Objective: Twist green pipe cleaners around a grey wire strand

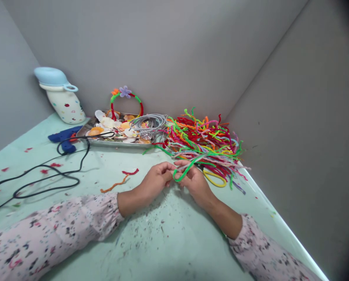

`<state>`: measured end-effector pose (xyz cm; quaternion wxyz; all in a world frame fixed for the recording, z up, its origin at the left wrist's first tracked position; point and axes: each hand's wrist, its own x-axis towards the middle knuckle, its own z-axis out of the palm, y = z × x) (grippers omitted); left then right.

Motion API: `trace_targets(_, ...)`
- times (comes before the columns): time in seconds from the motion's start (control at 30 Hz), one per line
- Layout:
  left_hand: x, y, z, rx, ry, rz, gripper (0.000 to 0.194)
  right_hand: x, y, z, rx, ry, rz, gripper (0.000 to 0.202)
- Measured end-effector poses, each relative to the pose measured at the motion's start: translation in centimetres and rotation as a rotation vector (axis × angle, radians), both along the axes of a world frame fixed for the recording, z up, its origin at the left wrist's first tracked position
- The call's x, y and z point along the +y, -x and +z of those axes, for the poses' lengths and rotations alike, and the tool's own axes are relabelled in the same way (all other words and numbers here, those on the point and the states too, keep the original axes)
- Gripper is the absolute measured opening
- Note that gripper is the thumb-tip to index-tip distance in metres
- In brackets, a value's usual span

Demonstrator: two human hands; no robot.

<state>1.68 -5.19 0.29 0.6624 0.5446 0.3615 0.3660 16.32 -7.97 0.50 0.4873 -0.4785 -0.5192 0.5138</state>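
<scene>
My left hand (154,180) and my right hand (195,182) meet over the pale green table (168,238), fingertips close together. Both pinch a green pipe cleaner (186,169) bent into a loop between them; a pale pink strand seems to lie along it. Just behind my hands is a big heap of multicoloured pipe cleaners (205,144). Yellow-handled scissors (214,178) lie right of my right hand, partly under the heap.
A metal tray (104,141) of shells, grey wire hoops (149,123) and a decorated headband (127,99) sits at the back. A blue glue gun (64,138) with black cord (45,175) lies left. A spotted white jug (63,99) leans in the corner. Grey walls close in.
</scene>
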Motion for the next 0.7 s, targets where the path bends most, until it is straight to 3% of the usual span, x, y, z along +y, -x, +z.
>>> trace_targets(0.2, 0.0, -0.1, -0.2, -0.018, 0.006, 0.035, 0.006, 0.2, -0.3, -0.3, 0.024, 0.005, 0.106, 0.052)
trace_targets(0.37, 0.0, -0.2, -0.3, -0.001, -0.023, 0.058, 0.007, 0.0, 0.0, -0.7, -0.04, -0.043, -0.016, 0.049)
trace_targets(0.53, 0.0, -0.1, 0.0, 0.039, -0.052, 0.105, 0.007, -0.6, 0.1, -1.1, -0.243, -0.278, -0.261, 0.02)
trace_targets(0.67, -0.1, 0.0, 0.0, 0.035, -0.059, 0.089, 0.008, -1.2, -0.1, -0.8, -0.387, -0.521, -0.214, 0.008)
trace_targets(0.7, 0.0, 0.0, -0.1, 0.03, -0.064, 0.088, 0.009, -1.3, -0.1, -0.6, -0.401, -0.6, -0.177, 0.015)
